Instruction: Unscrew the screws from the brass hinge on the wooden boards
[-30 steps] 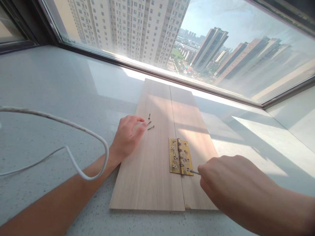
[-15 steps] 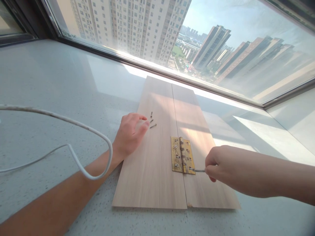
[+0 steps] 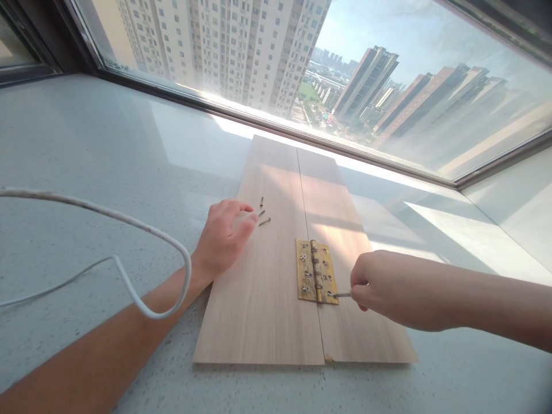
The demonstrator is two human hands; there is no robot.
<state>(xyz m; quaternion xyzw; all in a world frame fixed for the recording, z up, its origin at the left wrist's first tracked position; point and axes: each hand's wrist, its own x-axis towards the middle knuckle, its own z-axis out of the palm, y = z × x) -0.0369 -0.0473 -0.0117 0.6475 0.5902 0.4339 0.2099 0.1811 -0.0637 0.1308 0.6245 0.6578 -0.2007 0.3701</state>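
My right hand [image 3: 375, 284] is closed round a screwdriver [image 3: 343, 295], whose handle is hidden in the fist. The thin metal shaft points left, its tip at a screw in the lower right hole of a worn brass hinge [image 3: 306, 270]. That hinge lies opened flat across the seam between two pale wooden boards [image 3: 259, 322]. Several screw heads show in its left leaf. My left hand [image 3: 226, 236] rests at the left board's edge, thumb and forefinger apart. Just beyond its fingertips lie three loose screws [image 3: 264, 221].
The boards lie on a speckled white sill [image 3: 142, 138] beneath a large window [image 3: 241, 57]. A white cable [image 3: 125, 221] loops in from the left, passing in front of my left forearm. Bright sunlight patches fall on the boards and sill.
The whole view has shifted slightly. My right hand has turned a little at the wrist, with the screwdriver tip still at the hinge's lower right hole. The left hand stays by the screws.
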